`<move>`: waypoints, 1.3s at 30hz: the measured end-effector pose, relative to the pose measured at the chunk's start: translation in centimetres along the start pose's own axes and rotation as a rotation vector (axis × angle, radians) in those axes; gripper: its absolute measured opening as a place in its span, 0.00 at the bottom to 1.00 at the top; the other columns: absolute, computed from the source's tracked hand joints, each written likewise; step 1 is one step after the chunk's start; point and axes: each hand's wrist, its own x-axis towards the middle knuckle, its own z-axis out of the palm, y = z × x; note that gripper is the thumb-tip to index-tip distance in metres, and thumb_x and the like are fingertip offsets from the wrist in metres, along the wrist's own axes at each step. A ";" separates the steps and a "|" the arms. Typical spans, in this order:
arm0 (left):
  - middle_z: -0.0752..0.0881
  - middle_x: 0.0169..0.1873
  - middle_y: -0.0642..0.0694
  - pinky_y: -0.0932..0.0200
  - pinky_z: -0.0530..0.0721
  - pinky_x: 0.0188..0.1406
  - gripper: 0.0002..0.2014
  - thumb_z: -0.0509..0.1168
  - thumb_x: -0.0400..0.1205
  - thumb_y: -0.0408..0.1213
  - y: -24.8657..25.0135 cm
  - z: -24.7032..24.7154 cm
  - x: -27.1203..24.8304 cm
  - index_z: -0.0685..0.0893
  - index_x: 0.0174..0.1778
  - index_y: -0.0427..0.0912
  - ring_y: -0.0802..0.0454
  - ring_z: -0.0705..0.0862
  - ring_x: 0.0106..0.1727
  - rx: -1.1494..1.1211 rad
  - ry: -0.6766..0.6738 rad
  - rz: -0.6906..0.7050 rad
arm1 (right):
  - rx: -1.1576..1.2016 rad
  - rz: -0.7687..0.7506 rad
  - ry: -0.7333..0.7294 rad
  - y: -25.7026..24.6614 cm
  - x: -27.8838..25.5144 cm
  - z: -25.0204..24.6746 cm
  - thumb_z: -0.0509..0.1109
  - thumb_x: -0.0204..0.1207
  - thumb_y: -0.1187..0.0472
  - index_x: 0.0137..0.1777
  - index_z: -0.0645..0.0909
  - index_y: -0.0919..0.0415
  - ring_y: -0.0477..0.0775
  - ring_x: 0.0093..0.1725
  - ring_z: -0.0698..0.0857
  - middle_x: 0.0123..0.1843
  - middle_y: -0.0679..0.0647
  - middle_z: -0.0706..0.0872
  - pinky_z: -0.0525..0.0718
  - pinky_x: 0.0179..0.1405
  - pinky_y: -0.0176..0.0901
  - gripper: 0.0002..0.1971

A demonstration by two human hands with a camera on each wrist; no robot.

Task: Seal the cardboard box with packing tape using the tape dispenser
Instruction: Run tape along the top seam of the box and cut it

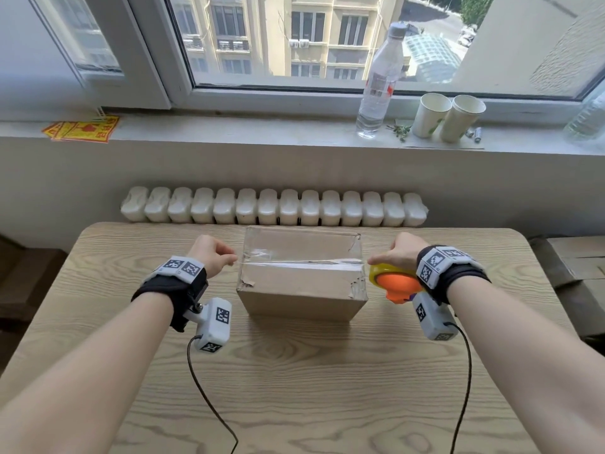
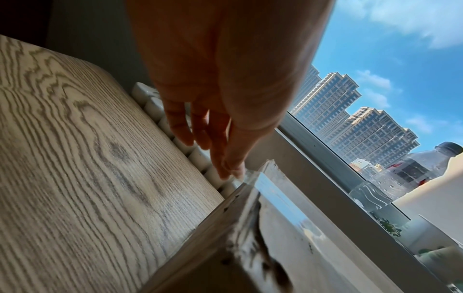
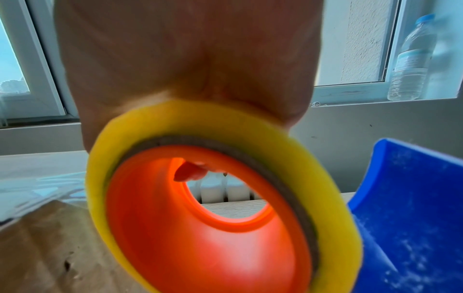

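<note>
- One cardboard box (image 1: pixel 301 273) is sitting closed near the middle of the bench (image 1: pixel 294 388), with a strip of clear tape (image 1: pixel 294 258) lying along the seam between its top flaps, from the left edge to the right edge.
- At the left edge, the left hand (image 1: pixel 212 253) is pinching or pressing the tape end with thumb and fingertips (image 2: pixel 229 168) drawn together; the left wrist view is showing them meeting right at the box corner, so the hand is closing on the tape end, not on the box.
- At the right edge, the right hand (image 1: pixel 397 252) is wrapping around the tape dispenser (image 1: pixel 396 281), an orange core carrying a yellow roll, with a blue part showing in the right wrist view; the hand is clamping on it, and it is sitting just beside, perhaps touching, the box's right top edge.
- Judging by this, the pass along the seam is reaching its far end; the next move is probably calling for tilting the dispenser to carry the tape down the right side and cut it, while the left hand is anchoring the start. Whether the tape is already cut cannot be told.
- Beyond the bench, a radiator (image 1: pixel 275 206) is running under the windowsill (image 1: pixel 229 132).
- On the sill, a clear plastic bottle (image 1: pixel 379 80) is standing capped, holding only a little clear liquid at the bottom.
- Two paper cups (image 1: pixel 448 117) are standing beside it, touching each other; their contents are not showing.
</note>
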 end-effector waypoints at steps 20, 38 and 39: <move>0.89 0.49 0.40 0.52 0.81 0.54 0.20 0.76 0.71 0.38 -0.6 1.2 -1.4 0.86 0.57 0.35 0.43 0.85 0.54 0.110 -0.208 -0.100 | 0.102 0.017 -0.023 1.4 -2.7 2.1 0.74 0.61 0.35 0.33 0.81 0.62 0.53 0.28 0.79 0.31 0.55 0.83 0.74 0.30 0.42 0.26; 0.84 0.26 0.45 0.61 0.82 0.27 0.09 0.68 0.79 0.35 -2.6 4.0 -4.9 0.86 0.41 0.31 0.55 0.83 0.26 -0.052 -0.033 -0.027 | 0.026 0.075 -0.004 1.7 -6.6 3.9 0.69 0.61 0.28 0.40 0.84 0.61 0.53 0.31 0.81 0.34 0.54 0.85 0.74 0.28 0.40 0.32; 0.86 0.33 0.41 0.55 0.84 0.36 0.07 0.68 0.79 0.37 -2.5 4.0 -5.0 0.83 0.41 0.35 0.48 0.84 0.34 -0.027 0.033 -0.041 | 0.033 0.078 -0.001 1.7 -6.7 3.9 0.69 0.62 0.29 0.39 0.83 0.61 0.53 0.31 0.80 0.34 0.55 0.85 0.73 0.27 0.40 0.31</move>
